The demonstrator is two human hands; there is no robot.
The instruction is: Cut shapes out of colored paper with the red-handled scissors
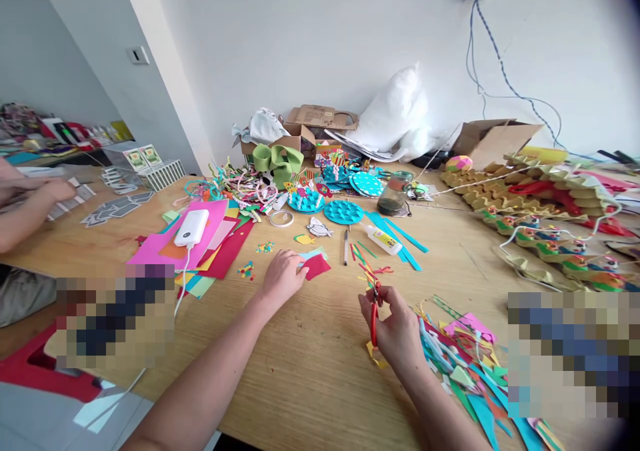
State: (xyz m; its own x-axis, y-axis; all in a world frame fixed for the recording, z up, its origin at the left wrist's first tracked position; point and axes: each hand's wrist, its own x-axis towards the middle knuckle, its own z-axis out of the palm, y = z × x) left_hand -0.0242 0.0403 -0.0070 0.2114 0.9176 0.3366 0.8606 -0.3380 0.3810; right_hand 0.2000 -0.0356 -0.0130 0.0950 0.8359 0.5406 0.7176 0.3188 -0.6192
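My right hand (397,327) grips a pair of scissors (374,323) with red handles. The blades point away from me, towards thin coloured paper strips (369,271). My left hand (284,276) is closed at the edge of a small red piece of paper (317,267), with its thumb and fingertips on it. Light blue paper (313,253) shows just behind that piece. Beyond the hands lie a yellow fish cutout (304,239), a white fish cutout with black lines (319,228), a pen (345,247) and a glue bottle (384,239).
Paper scraps (465,364) cover the table's right side. On the left, a white power bank (192,227) with a cable sits on coloured sheets (235,247). Blue paper plates (343,212), a glass jar (394,194) and egg cartons (550,237) stand farther back. A co-worker's hand (53,191) is far left.
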